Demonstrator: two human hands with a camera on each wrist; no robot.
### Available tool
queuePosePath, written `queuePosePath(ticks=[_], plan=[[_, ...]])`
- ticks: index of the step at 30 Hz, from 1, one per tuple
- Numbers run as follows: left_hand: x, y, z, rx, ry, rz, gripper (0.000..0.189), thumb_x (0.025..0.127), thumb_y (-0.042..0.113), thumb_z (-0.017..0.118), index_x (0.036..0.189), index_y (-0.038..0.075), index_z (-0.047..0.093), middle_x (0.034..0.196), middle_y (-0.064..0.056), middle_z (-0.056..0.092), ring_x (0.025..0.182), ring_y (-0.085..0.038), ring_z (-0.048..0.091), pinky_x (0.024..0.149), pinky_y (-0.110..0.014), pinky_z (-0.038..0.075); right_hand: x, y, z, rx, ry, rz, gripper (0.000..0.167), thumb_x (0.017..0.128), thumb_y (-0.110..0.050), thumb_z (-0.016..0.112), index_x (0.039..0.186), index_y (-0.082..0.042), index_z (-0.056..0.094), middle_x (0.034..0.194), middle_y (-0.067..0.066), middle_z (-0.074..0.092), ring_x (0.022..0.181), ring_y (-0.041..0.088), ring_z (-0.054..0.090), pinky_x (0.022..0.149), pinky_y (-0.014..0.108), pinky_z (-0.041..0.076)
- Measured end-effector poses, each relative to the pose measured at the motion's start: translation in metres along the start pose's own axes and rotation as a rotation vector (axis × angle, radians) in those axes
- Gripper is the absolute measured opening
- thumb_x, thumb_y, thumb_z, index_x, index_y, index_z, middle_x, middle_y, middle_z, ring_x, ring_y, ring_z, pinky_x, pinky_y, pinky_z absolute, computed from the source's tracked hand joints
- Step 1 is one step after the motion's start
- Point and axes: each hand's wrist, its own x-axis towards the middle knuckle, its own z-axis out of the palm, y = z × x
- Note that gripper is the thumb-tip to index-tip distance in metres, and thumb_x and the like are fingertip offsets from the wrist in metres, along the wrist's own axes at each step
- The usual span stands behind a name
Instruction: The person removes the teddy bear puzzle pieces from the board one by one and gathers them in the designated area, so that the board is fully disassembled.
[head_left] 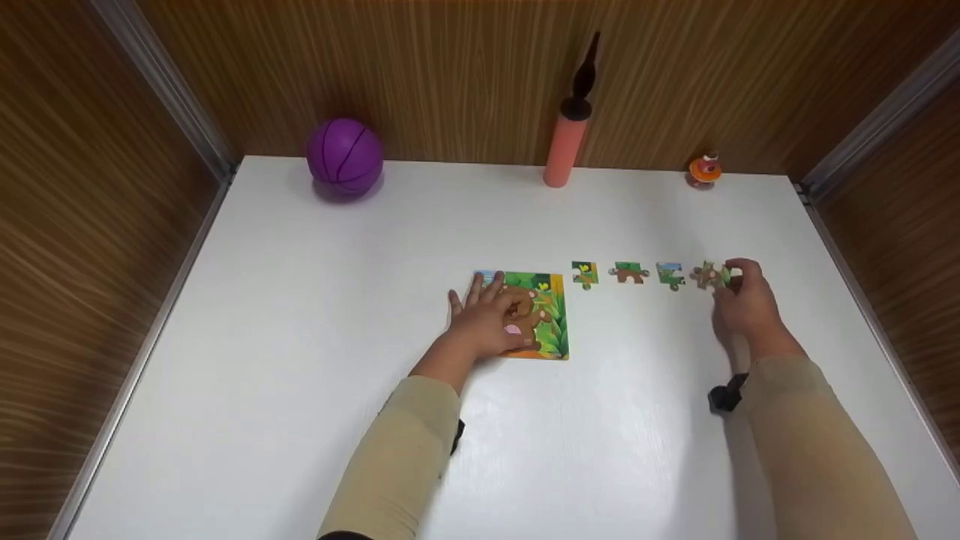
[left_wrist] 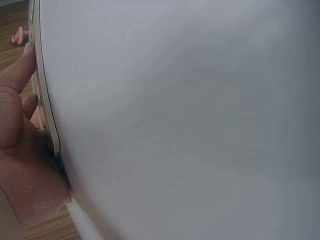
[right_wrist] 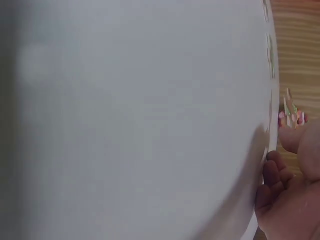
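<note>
My left hand (head_left: 478, 327) lies over the left part of a square picture puzzle (head_left: 556, 319) with brown animals and green leaves, its fingers spread and the thumb resting near the lower edge. From the left wrist view, the puzzle's edge (left_wrist: 46, 107) appears side-on beside the fingers. At the right end of a row of loose pieces, my right hand (head_left: 752, 306) pinches a brown and green puzzle piece (head_left: 707, 276). That piece stands tilted by the thumb in the right wrist view. Part of the puzzle is hidden under the left hand.
Three loose puzzle pieces, one yellow and green (head_left: 584, 274), one brown and green (head_left: 629, 271) and one blue and green (head_left: 670, 275), lie between the hands. Along the back stand a purple ball (head_left: 345, 157), a pink hand pump (head_left: 566, 146) and a small orange toy (head_left: 705, 171).
</note>
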Motion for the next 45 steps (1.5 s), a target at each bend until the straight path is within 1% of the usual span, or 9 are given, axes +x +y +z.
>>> queuePosePath(ticks=[7,13,17,23,29,33,39,42,45], plan=[[0.0,-0.002,0.001,-0.031,-0.005,-0.011,0.083,0.094,0.058,0.074,0.165,0.035,0.038,0.179,0.0,0.002,0.162,-0.031,-0.015,0.123,-0.069,-0.011,0.01,0.002,-0.009,-0.012,-0.086,0.03,0.061,0.111,-0.014,0.041,0.164,0.002,0.015,0.15,0.043,0.035,0.14,0.058,0.039,0.116,0.071,0.031],[-0.001,-0.002,-0.001,-0.037,-0.004,-0.007,0.081,0.094,0.057,0.074,0.164,0.035,0.038,0.179,-0.001,0.002,0.162,-0.032,-0.014,0.123,-0.069,-0.012,0.016,0.001,-0.014,-0.022,-0.13,0.068,0.062,0.111,-0.013,0.041,0.165,0.001,0.014,0.152,0.044,0.033,0.142,0.06,0.036,0.116,0.073,0.03],[-0.002,-0.001,-0.002,-0.033,-0.002,-0.001,0.083,0.094,0.06,0.073,0.165,0.034,0.038,0.179,-0.003,0.001,0.162,-0.032,-0.014,0.122,-0.07,-0.012,0.018,-0.002,-0.016,-0.044,-0.146,0.079,0.061,0.111,-0.01,0.039,0.164,0.0,0.013,0.154,0.046,0.031,0.144,0.061,0.034,0.116,0.074,0.029],[0.0,-0.002,0.0,-0.038,0.002,0.006,0.081,0.094,0.059,0.073,0.163,0.035,0.04,0.179,-0.004,0.002,0.162,-0.033,-0.013,0.122,-0.069,-0.013,0.02,-0.006,-0.017,-0.102,-0.153,0.085,0.059,0.11,-0.008,0.039,0.164,0.001,0.016,0.154,0.046,0.031,0.145,0.062,0.031,0.117,0.073,0.028],[-0.001,-0.002,-0.001,-0.041,0.005,0.012,0.078,0.093,0.059,0.074,0.159,0.035,0.043,0.179,-0.005,0.003,0.162,-0.034,-0.013,0.122,-0.07,-0.012,0.022,-0.004,-0.016,-0.085,-0.166,0.094,0.062,0.111,-0.008,0.036,0.167,-0.002,0.011,0.156,0.046,0.029,0.146,0.061,0.03,0.117,0.074,0.028],[0.001,-0.003,-0.001,-0.024,0.004,0.02,0.074,0.093,0.06,0.075,0.156,0.035,0.045,0.179,-0.005,0.002,0.162,-0.034,-0.013,0.122,-0.071,-0.011,0.02,-0.004,-0.015,-0.079,-0.144,0.089,0.067,0.11,-0.007,0.037,0.168,-0.003,0.005,0.156,0.046,0.028,0.147,0.061,0.029,0.117,0.073,0.028],[-0.001,-0.002,-0.001,-0.016,-0.006,-0.003,0.085,0.093,0.063,0.073,0.164,0.035,0.038,0.179,-0.002,-0.001,0.162,-0.032,-0.014,0.122,-0.07,-0.012,0.015,-0.009,-0.008,-0.079,-0.075,0.108,0.069,0.109,-0.006,0.036,0.168,-0.003,0.001,0.155,0.046,0.03,0.145,0.061,0.033,0.116,0.071,0.032],[-0.001,-0.002,0.0,-0.028,-0.008,-0.012,0.087,0.092,0.065,0.073,0.165,0.035,0.037,0.179,-0.001,-0.002,0.162,-0.031,-0.015,0.122,-0.069,-0.013,0.011,-0.012,-0.003,-0.094,-0.038,0.123,0.068,0.109,-0.006,0.034,0.168,-0.003,0.001,0.153,0.047,0.029,0.143,0.061,0.035,0.115,0.07,0.035],[-0.001,-0.003,0.0,-0.034,-0.003,-0.009,0.085,0.092,0.064,0.074,0.164,0.035,0.039,0.179,-0.001,-0.001,0.162,-0.032,-0.015,0.122,-0.07,-0.013,0.008,-0.016,0.002,-0.106,-0.004,0.144,0.068,0.107,-0.005,0.033,0.168,-0.002,0.005,0.15,0.047,0.03,0.138,0.061,0.039,0.113,0.07,0.038]])
